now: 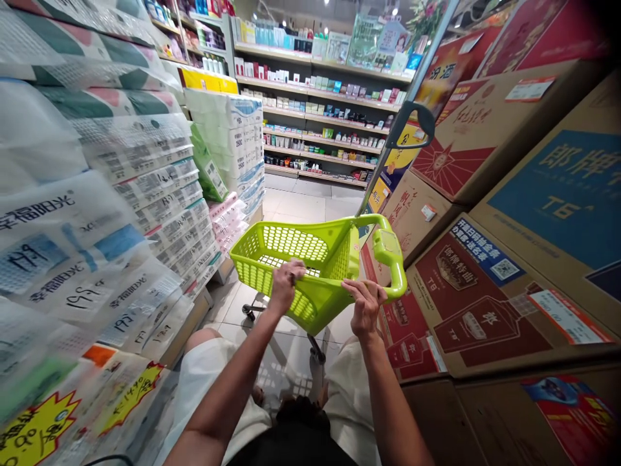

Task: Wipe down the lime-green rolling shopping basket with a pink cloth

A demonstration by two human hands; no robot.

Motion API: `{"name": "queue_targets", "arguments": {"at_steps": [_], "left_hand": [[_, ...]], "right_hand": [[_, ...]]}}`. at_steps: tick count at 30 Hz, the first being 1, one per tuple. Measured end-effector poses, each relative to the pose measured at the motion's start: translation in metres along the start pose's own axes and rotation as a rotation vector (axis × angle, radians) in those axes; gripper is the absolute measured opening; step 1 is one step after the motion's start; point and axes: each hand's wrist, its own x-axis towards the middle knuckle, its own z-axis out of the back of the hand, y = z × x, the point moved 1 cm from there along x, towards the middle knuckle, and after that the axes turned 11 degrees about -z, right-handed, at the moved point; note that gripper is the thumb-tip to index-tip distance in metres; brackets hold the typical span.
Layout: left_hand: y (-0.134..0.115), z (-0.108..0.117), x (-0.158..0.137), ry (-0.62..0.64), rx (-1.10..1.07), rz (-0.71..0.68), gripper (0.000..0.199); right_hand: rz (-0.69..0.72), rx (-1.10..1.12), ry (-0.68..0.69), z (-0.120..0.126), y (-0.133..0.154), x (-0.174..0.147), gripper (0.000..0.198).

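A lime-green plastic shopping cart [334, 303] with perforated walls stands sideways before me on small wheels. My left hand [286, 286] is closed around its near rim, left of the middle. Farther right along that rim, where the wall meets the green push handle [396, 265], my right hand [365, 304] grips with bent fingers. Both palms are hidden from this angle. Through the holes in the basket, parts of the tiled floor show.
Wrapped tissue packs [155, 194] rise in tall stacks on the left. Cardboard cartons [480, 291] are piled close on the right. A grey pole with a dark handle [412, 126] leans behind the cart. Shelves of small boxes [320, 116] stand across the tiled aisle [301, 194].
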Motion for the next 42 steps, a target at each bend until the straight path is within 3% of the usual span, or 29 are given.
{"name": "queue_targets", "arguments": {"at_steps": [2,4,11,14,18,21,23,25,27,31,33,35,38,40,42], "left_hand": [[-0.021,-0.009,-0.004,0.047,-0.044,-0.088,0.058],[-0.025,-0.012,-0.013,0.045,-0.035,-0.081,0.066],[0.05,0.026,-0.057,-0.216,0.209,0.336,0.049],[0.045,0.024,-0.068,-0.225,0.233,0.36,0.047],[0.015,0.012,-0.077,-0.236,0.128,0.277,0.049],[0.004,0.012,-0.087,-0.465,-0.067,0.415,0.028],[0.005,0.014,-0.096,-0.66,-0.207,0.564,0.03],[0.013,0.019,-0.105,-0.76,-0.355,0.616,0.035],[0.028,0.027,-0.112,-0.705,-0.393,0.522,0.031],[0.078,0.046,-0.108,-0.238,-0.049,0.158,0.025],[0.105,0.049,-0.092,-0.075,0.055,0.073,0.032],[0.128,0.048,-0.069,-0.03,0.095,0.086,0.037],[0.142,0.041,-0.041,-0.065,0.083,0.17,0.037],[0.136,0.037,-0.038,-0.108,0.033,0.196,0.036],[0.118,0.033,-0.054,-0.156,-0.049,0.198,0.035]], "right_hand": [[-0.017,0.026,-0.006,0.003,-0.008,0.003,0.071],[-0.034,0.043,-0.003,0.009,-0.018,0.007,0.071],[-0.147,-0.035,-0.107,0.023,-0.054,0.026,0.07],[-0.173,-0.184,-0.087,-0.005,-0.036,0.034,0.056],[-0.027,-0.205,0.223,-0.07,0.027,0.02,0.045],[-0.009,-0.152,0.308,-0.11,0.059,-0.005,0.043],[-0.014,-0.141,0.315,-0.123,0.061,-0.019,0.041],[-0.02,-0.118,0.323,-0.126,0.051,-0.027,0.039],[-0.018,-0.074,0.347,-0.122,0.037,-0.029,0.038],[-0.019,-0.011,0.379,-0.109,0.017,-0.027,0.039],[-0.028,-0.006,0.375,-0.104,0.013,-0.028,0.04],[-0.031,-0.006,0.37,-0.101,0.01,-0.03,0.04],[-0.035,0.003,0.375,-0.097,0.006,-0.031,0.041],[-0.043,0.009,0.382,-0.096,0.003,-0.031,0.042],[-0.054,0.008,0.379,-0.097,0.0,-0.029,0.042]]}}
